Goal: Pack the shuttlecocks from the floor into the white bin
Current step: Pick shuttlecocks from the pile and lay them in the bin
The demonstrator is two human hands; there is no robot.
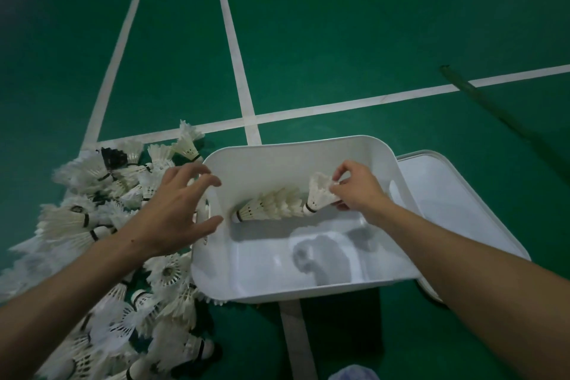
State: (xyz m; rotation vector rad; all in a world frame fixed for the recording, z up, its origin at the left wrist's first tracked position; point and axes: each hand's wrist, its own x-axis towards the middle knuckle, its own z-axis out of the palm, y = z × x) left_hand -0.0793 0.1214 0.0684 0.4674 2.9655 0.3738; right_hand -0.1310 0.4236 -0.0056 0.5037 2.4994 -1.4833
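Shuttlecocks (pixel 92 225) heaped on the floor just left of the white bin (pixel 296 143) run out of view at the left and bottom edges. They overlap too thickly to count. One black one (pixel 112 157) shows among the white feathered rest.

Inside the bin, near its far wall, a nested row (pixel 271 205) lies on its side with the cork end to the left. Its skirts blur together, perhaps five or six. One more shuttlecock (pixel 319 194) sits at the row's right end, its black-banded cork pointing into the row. The right hand (pixel 359 191) pinches its feather skirt between thumb and fingertips. The left hand (pixel 175 210) hovers over the bin's left rim, fingers spread wide, holding nothing.

The bin is smooth plastic, rectangular with rounded corners. One matching lid (pixel 456 203) lies at its right side, partly hidden by the bin and the right forearm. White lines (pixel 234 49) cross the green court floor (pixel 339 25), and a dark pole (pixel 481 102) lies at upper right. A pale bluish object (pixel 354 373), cut off at the bottom edge, is unclear.
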